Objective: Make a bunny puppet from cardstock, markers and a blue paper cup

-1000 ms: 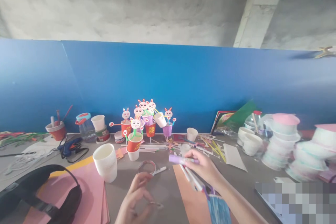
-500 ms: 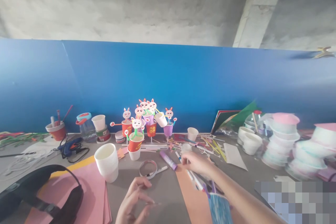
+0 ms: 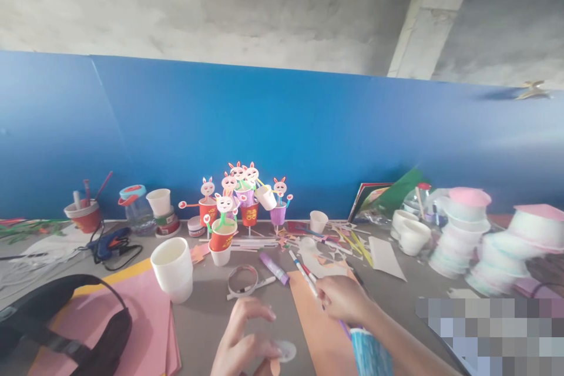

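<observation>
My left hand (image 3: 247, 338), low in the middle, pinches a small white paper cutout (image 3: 288, 351) between thumb and finger. My right hand (image 3: 346, 299) is closed over slim marker pens (image 3: 302, 273) lying on an orange paper sheet (image 3: 304, 317). Its fingertips grip a pen there, though the hand partly hides which one. Just below the right wrist is a blue-coloured cup (image 3: 372, 352) with purple stems. A purple glue stick (image 3: 274, 268), a tape roll (image 3: 242, 281) and a white marker (image 3: 264, 285) lie between and beyond my hands.
Rabbit-faced paper-cup figures (image 3: 222, 229) stand at the back centre. Left are a white cup (image 3: 173, 270), pink paper (image 3: 145, 329), a black headset (image 3: 101, 329) and a blue glue gun (image 3: 108, 247). Stacked pastel cups (image 3: 462, 235) stand right. Paper scraps (image 3: 324, 247) litter the middle.
My right hand has moved down and slightly right along the pens. My left hand has shifted right, and the white cutout has turned so its flat face shows. The view has shifted slightly.
</observation>
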A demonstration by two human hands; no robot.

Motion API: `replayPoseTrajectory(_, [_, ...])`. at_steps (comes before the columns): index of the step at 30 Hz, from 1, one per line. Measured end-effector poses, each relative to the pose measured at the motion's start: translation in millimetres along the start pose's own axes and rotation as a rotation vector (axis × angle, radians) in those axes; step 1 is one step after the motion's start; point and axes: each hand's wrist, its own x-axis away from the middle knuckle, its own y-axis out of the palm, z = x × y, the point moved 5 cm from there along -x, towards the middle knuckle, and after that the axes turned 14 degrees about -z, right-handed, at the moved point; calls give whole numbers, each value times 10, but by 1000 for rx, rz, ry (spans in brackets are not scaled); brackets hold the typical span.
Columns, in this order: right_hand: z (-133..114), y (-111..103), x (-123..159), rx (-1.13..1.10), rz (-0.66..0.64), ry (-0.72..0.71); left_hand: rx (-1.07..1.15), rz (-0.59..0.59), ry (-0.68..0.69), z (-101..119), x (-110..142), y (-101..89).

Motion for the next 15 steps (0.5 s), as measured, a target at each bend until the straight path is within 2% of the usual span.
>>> replayPoseTrajectory(7, [25, 29, 24, -78, 22, -32, 8, 2, -19, -17, 4, -1])
replayPoseTrajectory(12, [56, 66, 41, -213, 38, -74, 23, 11, -18, -6, -30, 24])
replayPoseTrajectory(15, [54, 71, 46, -346, 14, -121, 37, 73, -41, 0, -44, 65])
